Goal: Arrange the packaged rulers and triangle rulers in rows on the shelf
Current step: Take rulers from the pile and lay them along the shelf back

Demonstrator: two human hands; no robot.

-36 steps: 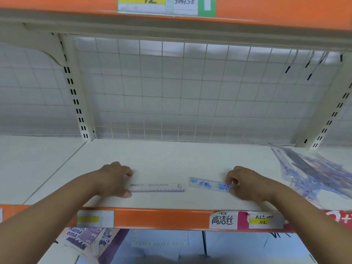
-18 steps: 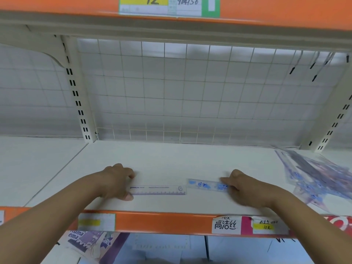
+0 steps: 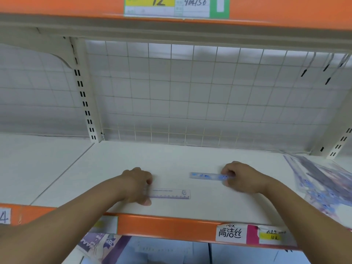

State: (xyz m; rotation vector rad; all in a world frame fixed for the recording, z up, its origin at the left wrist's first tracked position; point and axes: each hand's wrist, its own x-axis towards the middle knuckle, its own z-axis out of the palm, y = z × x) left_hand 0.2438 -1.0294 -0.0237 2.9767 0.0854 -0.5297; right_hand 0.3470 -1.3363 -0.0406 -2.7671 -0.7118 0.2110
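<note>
Two packaged rulers lie flat on the white shelf (image 3: 190, 161). A clear ruler with purple markings (image 3: 169, 193) lies near the front edge, and my left hand (image 3: 138, 184) holds its left end between curled fingers and thumb. A blue-patterned ruler (image 3: 206, 176) lies farther back and to the right; my right hand (image 3: 242, 177) pinches its right end. A loose pile of packaged triangle rulers (image 3: 322, 180) lies at the shelf's right side.
A wire grid panel (image 3: 190, 96) backs the shelf, with slotted uprights (image 3: 84, 100) at left and right. An orange front rail (image 3: 163, 226) carries price labels (image 3: 230, 233). Printed packages (image 3: 99, 246) lie on the shelf below. Another shelf board sits overhead.
My right hand has slid the blue ruler back, away from the front edge, so it now lies behind the clear ruler's line. My left hand stays on the clear ruler.
</note>
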